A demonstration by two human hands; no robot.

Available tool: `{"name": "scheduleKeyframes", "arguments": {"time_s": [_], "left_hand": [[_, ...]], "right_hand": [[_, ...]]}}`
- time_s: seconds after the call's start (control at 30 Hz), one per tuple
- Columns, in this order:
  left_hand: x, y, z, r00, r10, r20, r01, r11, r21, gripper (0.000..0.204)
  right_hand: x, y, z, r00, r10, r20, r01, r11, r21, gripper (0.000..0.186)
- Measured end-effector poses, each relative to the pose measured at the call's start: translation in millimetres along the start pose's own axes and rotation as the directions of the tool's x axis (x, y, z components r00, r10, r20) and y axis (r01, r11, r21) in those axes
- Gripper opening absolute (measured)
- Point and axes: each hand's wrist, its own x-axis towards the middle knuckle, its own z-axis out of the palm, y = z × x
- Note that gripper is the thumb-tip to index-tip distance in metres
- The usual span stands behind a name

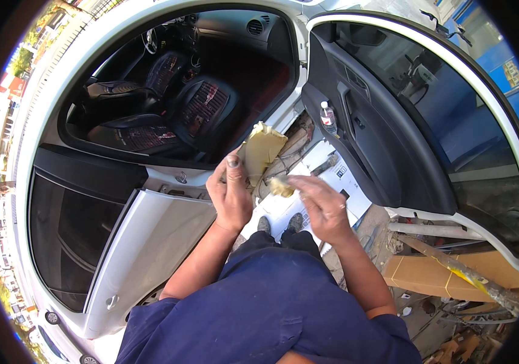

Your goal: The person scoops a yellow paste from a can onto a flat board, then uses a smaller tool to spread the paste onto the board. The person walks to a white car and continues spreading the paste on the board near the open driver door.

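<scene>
My left hand (231, 191) is closed on a pale yellow board (264, 148) with ragged, paste-smeared edges, its thumb pressed against the near side. Close to the board's lower edge, my right hand (326, 209) is closed too. From its fingertips sticks a small spreader whose end carries a lump of yellowish paste (281, 187); motion blur hides most of the tool's shape. Both hands are held up in front of my body, between the white car's rear door panel and its open front door (387, 127).
A clear plastic bottle (327, 117) stands in the open door's inner pocket. Beyond the doorway are dark patterned seats (202, 109). White printed sheets (335, 176) lie under my feet. At the right are a cardboard box (417, 274) and a paint-marked pole (465, 276).
</scene>
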Motion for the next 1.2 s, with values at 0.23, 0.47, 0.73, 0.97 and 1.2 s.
{"name": "scheduleKeyframes", "arguments": {"time_s": [0.23, 0.47, 0.73, 0.97, 1.2], "left_hand": [[-18.9, -8.5, 21.0, 0.859, -0.414, 0.302, 0.511, 0.646, -0.568, 0.051], [-21.9, 5.3, 26.5, 0.856, -0.447, 0.259, 0.505, 0.623, -0.597, 0.051], [-38.1, 17.1, 50.0, 0.930, -0.325, 0.173, 0.367, 0.777, -0.511, 0.048], [-26.7, 21.8, 49.3, 0.987, -0.139, 0.086, 0.158, 0.947, -0.281, 0.050], [-47.9, 35.8, 67.0, 0.782, 0.481, 0.396, -0.583, 0.789, 0.193, 0.042]], "right_hand": [[30.8, -8.6, -27.7, 0.902, 0.380, -0.204, -0.072, 0.600, 0.797, 0.043], [11.4, 15.4, -71.6, 0.985, -0.145, 0.098, 0.156, 0.981, -0.118, 0.044], [2.4, -18.8, -49.7, 0.946, -0.313, -0.079, 0.249, 0.862, -0.442, 0.047], [-33.5, -4.2, -51.5, 0.996, -0.056, -0.072, 0.050, 0.995, -0.084, 0.036], [-8.2, -15.8, -74.7, 0.963, 0.178, -0.201, -0.148, 0.977, 0.154, 0.029]]}}
